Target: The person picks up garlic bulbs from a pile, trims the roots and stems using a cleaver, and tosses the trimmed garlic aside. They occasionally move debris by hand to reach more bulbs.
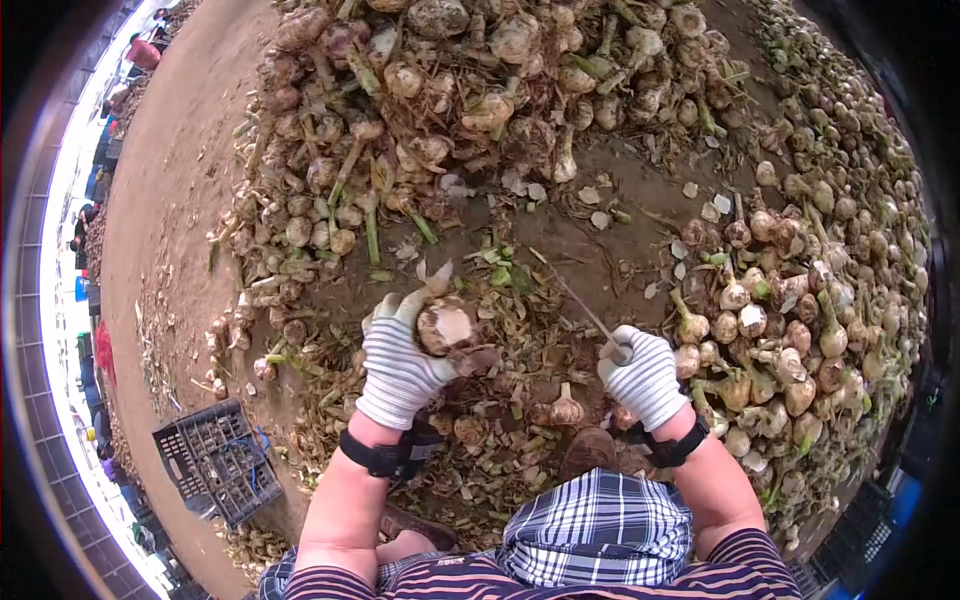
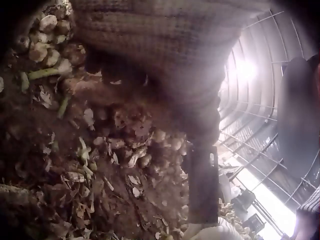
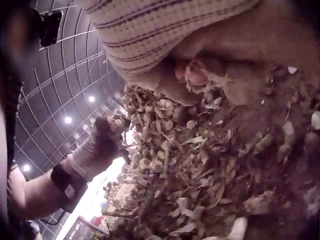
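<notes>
In the head view the gloved left hand [image 1: 400,362] grips a garlic bulb [image 1: 446,326] whose pale, flat cut face is turned up. The gloved right hand [image 1: 642,374] is curled round the handle of a thin blade [image 1: 580,303] that points up and left, apart from the bulb. In the left wrist view the left glove [image 2: 165,45] covers the top, and the bulb is hard to make out. The right wrist view shows the right glove [image 3: 170,45] close up and, farther off, the left hand [image 3: 95,152] holding the bulb.
A large heap of garlic bulbs [image 1: 515,40] lies ahead, and another pile [image 1: 800,340] lies to the right. Leaf and stem scraps [image 1: 500,400] cover the ground between the shoes. A black crate [image 1: 218,462] stands at the left.
</notes>
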A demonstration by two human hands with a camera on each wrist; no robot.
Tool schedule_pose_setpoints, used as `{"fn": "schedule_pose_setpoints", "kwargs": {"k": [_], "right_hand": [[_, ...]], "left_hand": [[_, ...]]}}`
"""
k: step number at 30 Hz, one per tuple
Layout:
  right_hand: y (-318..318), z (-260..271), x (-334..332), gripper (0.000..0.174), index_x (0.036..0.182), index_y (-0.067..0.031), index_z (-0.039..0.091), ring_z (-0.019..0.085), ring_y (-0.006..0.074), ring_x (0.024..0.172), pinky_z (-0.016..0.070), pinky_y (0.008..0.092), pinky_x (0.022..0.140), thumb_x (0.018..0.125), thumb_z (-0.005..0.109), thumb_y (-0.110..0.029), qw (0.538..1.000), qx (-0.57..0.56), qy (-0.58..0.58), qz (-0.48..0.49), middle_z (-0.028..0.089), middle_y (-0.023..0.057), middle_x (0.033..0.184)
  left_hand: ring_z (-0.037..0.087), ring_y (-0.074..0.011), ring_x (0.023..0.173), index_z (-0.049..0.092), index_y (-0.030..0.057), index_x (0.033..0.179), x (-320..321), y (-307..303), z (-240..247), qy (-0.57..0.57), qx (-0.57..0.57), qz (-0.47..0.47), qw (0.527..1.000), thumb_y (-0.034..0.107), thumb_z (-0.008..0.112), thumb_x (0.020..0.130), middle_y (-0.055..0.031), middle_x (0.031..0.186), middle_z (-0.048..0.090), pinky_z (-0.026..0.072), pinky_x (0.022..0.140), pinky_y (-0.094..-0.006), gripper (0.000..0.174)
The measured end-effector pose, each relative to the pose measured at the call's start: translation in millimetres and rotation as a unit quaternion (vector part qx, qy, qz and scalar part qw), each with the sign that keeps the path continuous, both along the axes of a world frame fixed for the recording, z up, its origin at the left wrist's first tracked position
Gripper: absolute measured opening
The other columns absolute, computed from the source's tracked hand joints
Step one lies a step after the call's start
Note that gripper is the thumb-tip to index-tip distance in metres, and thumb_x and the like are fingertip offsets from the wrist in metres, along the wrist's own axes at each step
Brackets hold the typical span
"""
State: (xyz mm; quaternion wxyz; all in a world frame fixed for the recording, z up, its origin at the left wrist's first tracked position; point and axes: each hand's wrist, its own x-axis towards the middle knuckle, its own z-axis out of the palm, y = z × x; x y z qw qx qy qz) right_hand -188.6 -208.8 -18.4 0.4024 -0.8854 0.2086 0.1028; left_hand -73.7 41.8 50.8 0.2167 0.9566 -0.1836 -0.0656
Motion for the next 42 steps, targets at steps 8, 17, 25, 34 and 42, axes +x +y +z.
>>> {"fn": "schedule_pose_setpoints", "kwargs": {"k": [8,17,25,34,42], "right_hand": [[16.1,-0.9,0.5,0.019,0.081,-0.0057,0.063,0.061,0.0355,0.067,0.0490,0.0373,0.062,0.068,0.058,-0.017,0.983,0.150,0.068,0.084,0.062,0.0185,0.070],[16.2,38.4,12.0,0.015,0.078,-0.0083,0.061,0.058,0.0375,0.063,0.0476,0.0411,0.058,0.069,0.058,-0.019,0.981,-0.004,0.048,0.189,0.059,0.0180,0.064],[-59.6,-43.4,-47.4,0.014,0.072,-0.0007,0.062,0.058,0.0325,0.057,0.0486,0.0359,0.058,0.067,0.054,-0.012,0.993,-0.002,0.114,-0.029,0.059,0.0210,0.061],[-89.7,-0.1,-98.3,0.009,0.082,-0.0030,0.062,0.050,0.0068,0.057,0.0403,0.0244,0.051,0.073,0.060,-0.004,0.945,0.175,0.035,-0.275,0.054,-0.0034,0.063],[-79.4,2.5,-126.1,0.011,0.079,-0.0034,0.061,0.050,0.0076,0.057,0.0438,0.0261,0.051,0.072,0.068,-0.008,0.918,0.230,0.079,-0.315,0.056,-0.0023,0.066]], "left_hand": [[0.058,-0.0175,0.094,0.043,0.0039,0.129,-24.0,4.0,-43.8,0.446,-0.532,0.086,0.715,0.023,0.075,0.074,-0.0053,0.102,0.060,0.0475,0.084,-0.0309,0.066],[0.062,-0.0196,0.077,0.065,-0.0013,0.095,-21.6,-29.3,-26.0,0.407,-0.253,0.050,0.876,0.013,0.068,0.078,-0.0049,0.081,0.066,0.0488,0.072,-0.0299,0.022],[0.058,-0.0288,0.075,0.062,0.0062,0.087,-8.3,-30.2,-14.7,0.009,-0.137,-0.069,0.988,0.007,0.070,0.071,-0.0120,0.082,0.062,0.0491,0.070,-0.0352,0.018],[0.061,-0.0346,0.085,0.054,0.0144,0.117,-95.9,-86.0,-97.0,0.252,0.133,-0.365,0.886,0.023,0.069,0.073,-0.0204,0.100,0.054,0.0512,0.071,-0.0453,0.047],[0.059,-0.0140,0.089,0.044,0.0082,0.130,-29.1,-167.0,-30.5,0.531,-0.452,0.176,0.695,0.003,0.059,0.086,-0.0054,0.099,0.057,0.0541,0.076,-0.0274,0.047]]}}
